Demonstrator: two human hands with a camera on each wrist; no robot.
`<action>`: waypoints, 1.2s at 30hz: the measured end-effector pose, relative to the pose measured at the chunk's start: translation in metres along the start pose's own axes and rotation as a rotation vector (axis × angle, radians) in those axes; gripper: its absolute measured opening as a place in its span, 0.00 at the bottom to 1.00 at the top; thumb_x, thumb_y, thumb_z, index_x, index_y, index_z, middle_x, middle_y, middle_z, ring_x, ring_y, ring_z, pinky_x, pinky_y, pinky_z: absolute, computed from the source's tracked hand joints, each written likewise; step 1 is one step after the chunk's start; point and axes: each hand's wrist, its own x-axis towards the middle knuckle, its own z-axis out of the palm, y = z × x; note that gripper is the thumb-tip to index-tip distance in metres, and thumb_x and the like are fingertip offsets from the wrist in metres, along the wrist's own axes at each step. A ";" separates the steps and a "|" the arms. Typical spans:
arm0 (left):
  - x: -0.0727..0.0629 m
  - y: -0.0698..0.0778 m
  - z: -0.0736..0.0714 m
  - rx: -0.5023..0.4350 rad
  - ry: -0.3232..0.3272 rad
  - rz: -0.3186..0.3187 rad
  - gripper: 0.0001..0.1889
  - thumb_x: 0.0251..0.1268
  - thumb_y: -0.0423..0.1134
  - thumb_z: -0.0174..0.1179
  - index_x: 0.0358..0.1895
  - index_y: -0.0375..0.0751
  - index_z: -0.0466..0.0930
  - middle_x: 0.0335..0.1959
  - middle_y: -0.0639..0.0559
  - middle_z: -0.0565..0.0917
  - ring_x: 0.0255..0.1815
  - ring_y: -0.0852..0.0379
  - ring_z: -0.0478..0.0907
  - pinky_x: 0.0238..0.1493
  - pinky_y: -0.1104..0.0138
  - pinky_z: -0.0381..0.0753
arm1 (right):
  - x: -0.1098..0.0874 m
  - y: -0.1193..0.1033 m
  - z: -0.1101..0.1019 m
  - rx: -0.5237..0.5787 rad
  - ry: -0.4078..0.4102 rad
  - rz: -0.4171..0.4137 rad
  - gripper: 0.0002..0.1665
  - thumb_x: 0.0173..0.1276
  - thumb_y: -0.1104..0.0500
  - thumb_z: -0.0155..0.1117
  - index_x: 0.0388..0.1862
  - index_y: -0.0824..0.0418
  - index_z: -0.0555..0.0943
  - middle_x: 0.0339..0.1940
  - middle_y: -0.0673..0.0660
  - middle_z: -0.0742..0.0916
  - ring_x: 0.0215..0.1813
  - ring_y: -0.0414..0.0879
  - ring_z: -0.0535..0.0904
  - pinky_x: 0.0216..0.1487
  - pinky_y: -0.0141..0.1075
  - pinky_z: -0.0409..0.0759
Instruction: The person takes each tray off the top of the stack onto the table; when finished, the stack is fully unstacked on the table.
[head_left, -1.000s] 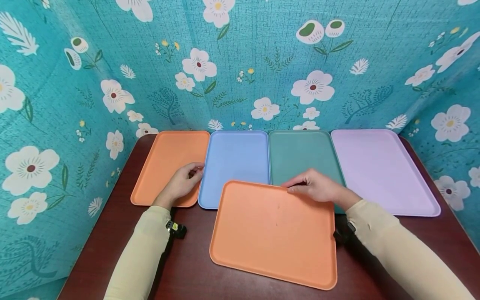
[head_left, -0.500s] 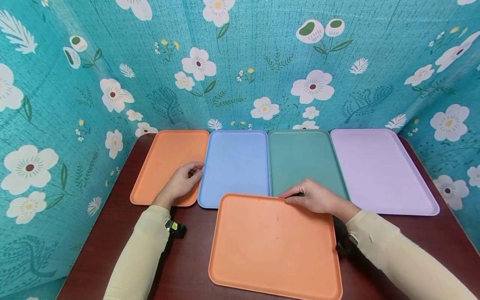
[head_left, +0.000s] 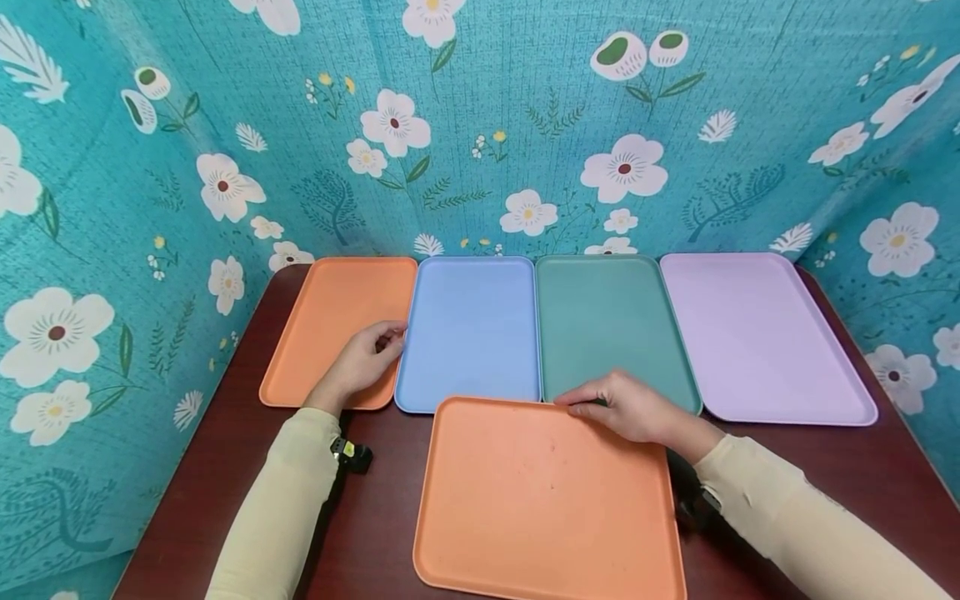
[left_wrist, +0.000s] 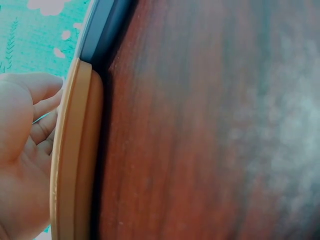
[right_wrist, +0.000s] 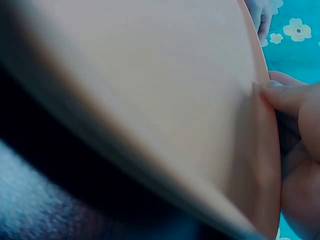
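Observation:
In the head view my right hand (head_left: 626, 408) pinches the far rim of the near orange tray (head_left: 555, 500), which lies crosswise at the front of the table. The right wrist view shows the thumb over this tray's rim (right_wrist: 267, 125), the other fingers partly hidden behind it. My left hand (head_left: 363, 362) rests over the right side of the far orange tray (head_left: 330, 325), its fingers loosely bent and their tips at the seam with the blue tray (head_left: 472, 333). From the left wrist, the hand (left_wrist: 25, 145) shows beyond the orange rim (left_wrist: 72, 160).
A green tray (head_left: 611, 325) and a lilac tray (head_left: 757, 333) continue the back row, side by side with the blue one. Everything lies on a dark red-brown table (head_left: 360, 517). Flowered teal cloth (head_left: 480, 125) hangs behind and at both sides.
The near orange tray has come toward the table's front with my right hand pinching it, uncovering more of the blue and green trays. My left hand has stayed in place.

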 end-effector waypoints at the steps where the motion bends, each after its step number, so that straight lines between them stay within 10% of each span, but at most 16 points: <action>1: 0.000 0.000 0.000 -0.001 0.000 -0.002 0.22 0.87 0.39 0.54 0.76 0.36 0.75 0.57 0.38 0.84 0.56 0.43 0.80 0.61 0.51 0.77 | 0.000 -0.001 0.000 -0.010 0.001 -0.010 0.18 0.77 0.65 0.69 0.60 0.50 0.92 0.55 0.49 0.94 0.58 0.47 0.92 0.56 0.37 0.88; 25: 0.001 0.002 -0.002 0.008 -0.004 -0.022 0.23 0.86 0.40 0.55 0.76 0.37 0.75 0.56 0.39 0.84 0.55 0.44 0.79 0.60 0.52 0.77 | -0.011 0.002 0.021 -0.362 0.206 -0.366 0.21 0.70 0.71 0.72 0.59 0.58 0.91 0.52 0.52 0.95 0.50 0.48 0.93 0.47 0.44 0.91; 31: 0.002 0.002 -0.002 0.005 0.000 -0.018 0.23 0.86 0.39 0.56 0.76 0.36 0.75 0.55 0.39 0.84 0.54 0.45 0.79 0.60 0.53 0.77 | -0.012 0.001 0.023 -0.329 0.196 -0.319 0.21 0.70 0.71 0.73 0.60 0.58 0.91 0.52 0.53 0.95 0.50 0.49 0.94 0.47 0.43 0.91; 36: 0.002 0.001 0.000 -0.002 -0.001 -0.015 0.22 0.85 0.39 0.57 0.75 0.36 0.76 0.54 0.40 0.83 0.52 0.45 0.78 0.59 0.54 0.77 | -0.014 0.002 0.022 -0.129 0.165 -0.095 0.18 0.73 0.64 0.73 0.59 0.53 0.92 0.52 0.51 0.95 0.52 0.47 0.93 0.50 0.40 0.90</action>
